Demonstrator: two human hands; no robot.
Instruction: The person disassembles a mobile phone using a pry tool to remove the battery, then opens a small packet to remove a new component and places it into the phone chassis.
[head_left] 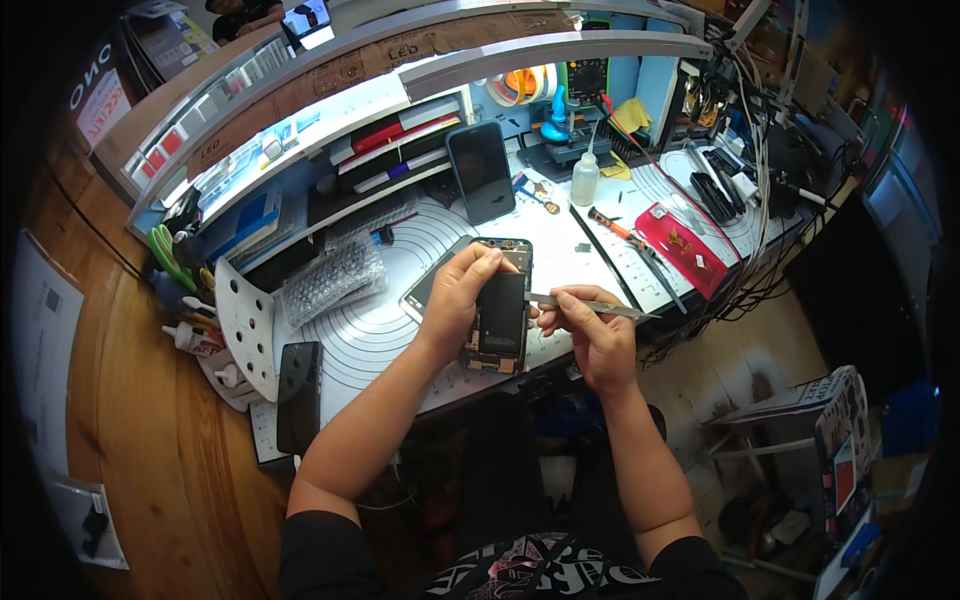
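An opened smartphone (503, 318) with its insides bare is held over the mat's front edge. My left hand (458, 293) is closed on its left side, thumb across the upper part. A black battery (500, 310) fills much of the phone's frame. My right hand (595, 335) pinches a thin, flat metal pry tool (625, 311), whose one end meets the phone's right edge beside the battery. Whether that end is under the battery, I cannot tell. Behind my left hand lies a detached screen panel (415, 297), partly covered by the hand and the phone.
A dark phone (481, 172) leans upright behind. To the right are a clear dropper bottle (585, 178), an orange-and-black screwdriver (618, 230) and a red pouch (682, 248). Bubble wrap (333, 279), a white holed rack (247, 330) and another dark phone (299, 397) are at left.
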